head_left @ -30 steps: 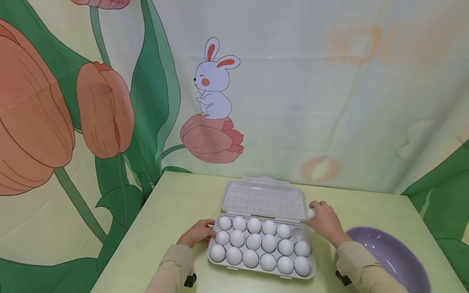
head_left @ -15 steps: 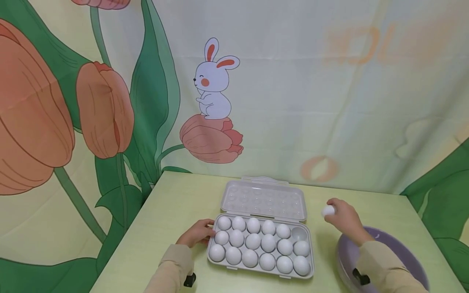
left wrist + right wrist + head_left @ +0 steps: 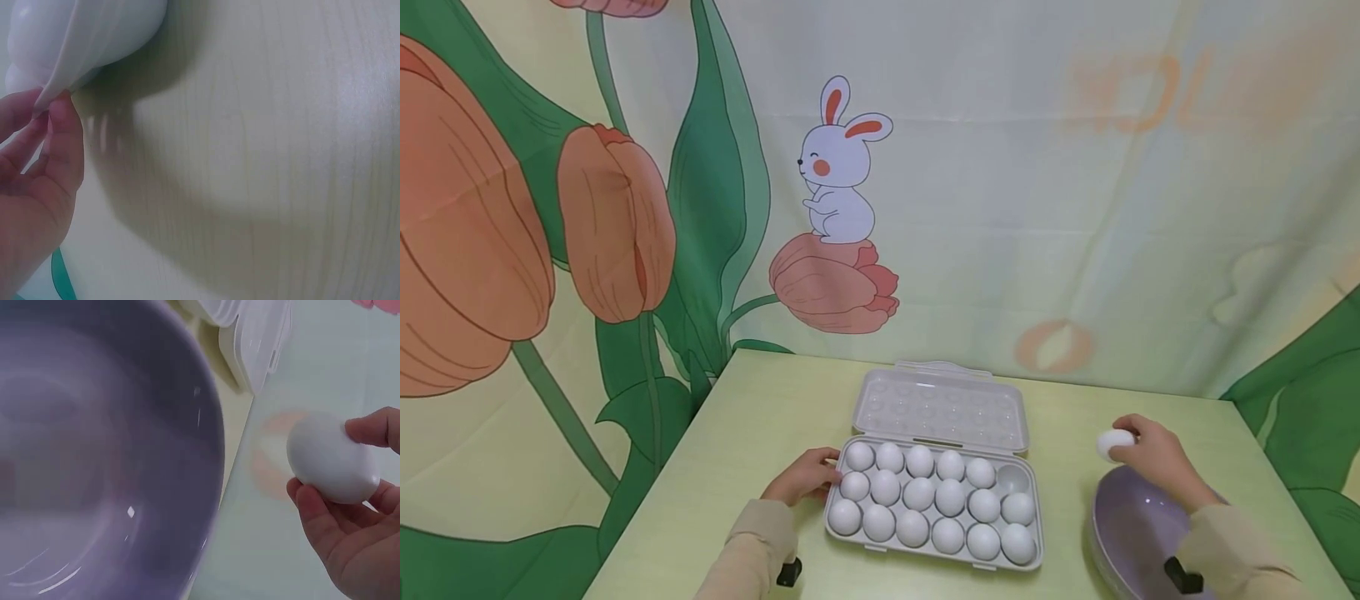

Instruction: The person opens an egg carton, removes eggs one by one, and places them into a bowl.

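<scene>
A white egg (image 3: 330, 457) is pinched between the thumb and fingers of my right hand (image 3: 1157, 457), just above the far rim of a purple bowl (image 3: 1138, 525). In the right wrist view the bowl's inside shows no eggs in the visible part. My left hand (image 3: 805, 477) pinches the left rim of a white plastic egg tray (image 3: 932, 550), as the left wrist view also shows. Rows of white eggs (image 3: 919, 494) fill the tray except for its far right cup (image 3: 1013, 478), which is bare.
The tray's hinged lid (image 3: 940, 408) lies folded back behind it on the pale wood-grain table (image 3: 775, 392). Behind the table hangs a cloth (image 3: 970, 208) printed with tulips and a rabbit. The bowl stands at the table's right, apart from the tray.
My right hand has carried the egg rightward from beside the tray's far right corner to over the bowl's far edge. The left hand and tray have stayed in place.
</scene>
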The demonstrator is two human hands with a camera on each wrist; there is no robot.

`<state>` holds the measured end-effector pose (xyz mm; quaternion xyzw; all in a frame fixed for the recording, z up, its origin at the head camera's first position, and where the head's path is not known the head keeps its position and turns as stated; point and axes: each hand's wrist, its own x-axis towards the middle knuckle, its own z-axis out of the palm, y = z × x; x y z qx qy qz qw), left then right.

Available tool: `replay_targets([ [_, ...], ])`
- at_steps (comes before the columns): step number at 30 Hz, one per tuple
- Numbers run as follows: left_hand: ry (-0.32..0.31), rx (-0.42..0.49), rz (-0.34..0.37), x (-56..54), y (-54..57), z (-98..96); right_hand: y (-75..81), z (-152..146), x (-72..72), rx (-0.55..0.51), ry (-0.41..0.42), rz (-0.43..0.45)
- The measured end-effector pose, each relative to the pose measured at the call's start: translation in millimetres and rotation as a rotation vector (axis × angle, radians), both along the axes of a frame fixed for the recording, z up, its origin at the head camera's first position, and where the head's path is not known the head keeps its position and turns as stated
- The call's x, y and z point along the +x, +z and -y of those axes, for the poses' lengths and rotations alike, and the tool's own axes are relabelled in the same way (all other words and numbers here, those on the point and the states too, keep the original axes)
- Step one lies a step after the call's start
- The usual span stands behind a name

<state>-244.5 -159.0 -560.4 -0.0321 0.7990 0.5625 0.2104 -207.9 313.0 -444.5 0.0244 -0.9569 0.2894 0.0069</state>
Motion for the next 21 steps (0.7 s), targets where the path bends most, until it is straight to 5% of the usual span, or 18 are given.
replay_targets([
  [12,-0.012,0.003,0.0,0.3,0.6,0.9,-6.2,-36.2,11.6,-0.065,0.058,0.141],
  [21,-0.016,-0.004,0.001,0.8,1.3,1.2,-38.0,-58.3,12.6,-0.165,0.102,0.286],
])
